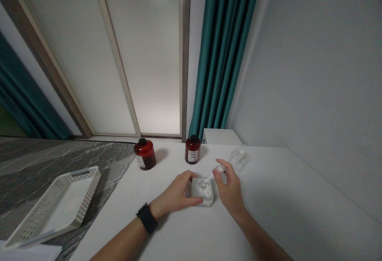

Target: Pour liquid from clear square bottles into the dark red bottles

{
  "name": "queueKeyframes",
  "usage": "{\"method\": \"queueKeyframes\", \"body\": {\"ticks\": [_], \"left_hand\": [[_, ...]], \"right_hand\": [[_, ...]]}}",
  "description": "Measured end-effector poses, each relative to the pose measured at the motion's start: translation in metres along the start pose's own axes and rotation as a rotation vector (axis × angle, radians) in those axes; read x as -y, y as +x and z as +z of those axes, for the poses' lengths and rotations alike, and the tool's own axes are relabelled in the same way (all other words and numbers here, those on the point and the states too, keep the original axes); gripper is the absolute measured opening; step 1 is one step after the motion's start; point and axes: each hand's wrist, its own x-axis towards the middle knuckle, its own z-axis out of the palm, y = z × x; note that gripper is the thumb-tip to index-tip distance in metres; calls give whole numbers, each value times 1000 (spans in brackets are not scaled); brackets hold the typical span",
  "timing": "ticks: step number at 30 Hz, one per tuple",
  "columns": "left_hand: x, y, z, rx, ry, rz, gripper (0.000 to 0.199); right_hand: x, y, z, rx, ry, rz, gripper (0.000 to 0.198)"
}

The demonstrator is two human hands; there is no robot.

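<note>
My left forearm (127,237) reaches in from the lower left, my left hand (179,193) set in a wide grip, thumb and fingers spread apart. My right forearm (261,237) slants in from the lower right, my right hand (229,187) pinching between thumb and bent fingers.

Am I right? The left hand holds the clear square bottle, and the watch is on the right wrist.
Not quite: the watch is on the left wrist, as the head view shows. The left hand does hold the clear square bottle.
</note>
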Motion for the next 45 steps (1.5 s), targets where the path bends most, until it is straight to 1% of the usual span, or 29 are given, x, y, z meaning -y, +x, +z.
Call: {"method": "queueKeyframes", "body": {"ticks": [6,17,21,25,28,32,36,40,45], "left_hand": [[2,0,0,-2,10,13,52],[-1,-1,-1,3,2,1,50],[1,0,0,-5,-1,7,51],[3,0,1,-2,1,14,51],[3,-1,1,-4,4,15,52],[2,-2,0,6,5,9,50],[1,-1,0,1,9,4,52],[0,0,0,1,3,5,50],[1,-1,0,8,-8,7,49]], "right_hand": [[4,-1,3,-26,49,84,36],[4,0,3,-54,108,135,37],[4,-2,4,-39,131,130,37],[5,-3,4,-77,126,116,36],[6,-3,4,-51,128,92,35],[5,-3,3,-64,125,117,35],[3,-5,6,-14,137,100,35],[3,-5,5,10,157,98,36],[5,-4,2,-55,187,119,41]]}}
